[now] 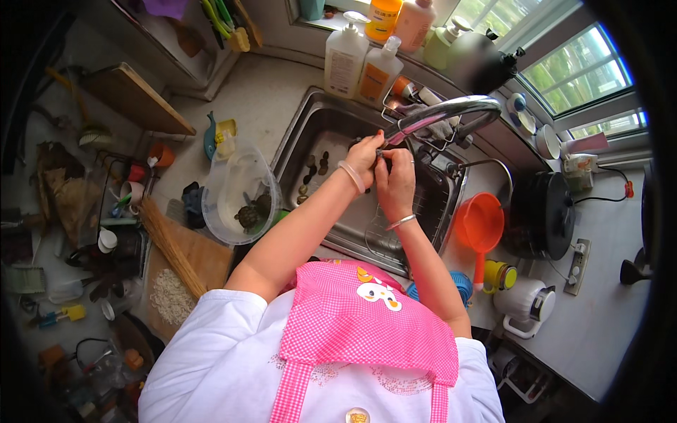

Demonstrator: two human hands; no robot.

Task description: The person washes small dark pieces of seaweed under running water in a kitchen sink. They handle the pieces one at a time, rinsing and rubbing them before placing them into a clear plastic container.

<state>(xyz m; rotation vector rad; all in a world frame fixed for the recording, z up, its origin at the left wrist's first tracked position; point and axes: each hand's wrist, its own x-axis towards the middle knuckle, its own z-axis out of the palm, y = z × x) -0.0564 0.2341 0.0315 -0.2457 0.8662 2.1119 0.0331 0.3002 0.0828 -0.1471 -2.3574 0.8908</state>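
Over the steel sink [285,151], my left hand [362,161] and my right hand [396,182] meet just below the end of the curved chrome faucet [448,109]. Both have their fingers closed around a small greyish thing [379,152]; too little of it shows to tell its kind. Several small dark, rounded pebble-like pieces [324,162] lie on the sink's bottom, left of my wrists. More dark pieces show partly behind my left hand. A wire rack [431,204] sits in the sink's right side, beside my right wrist.
Left of the sink stands a clear plastic tub [214,185] with a dark, patterned, rounded thing [248,217] inside. A wooden board [215,257] carries a straw whisk [169,247] and pale grains [176,296]. Bottles [345,60] stand behind the sink; an orange ladle [479,222] lies right.
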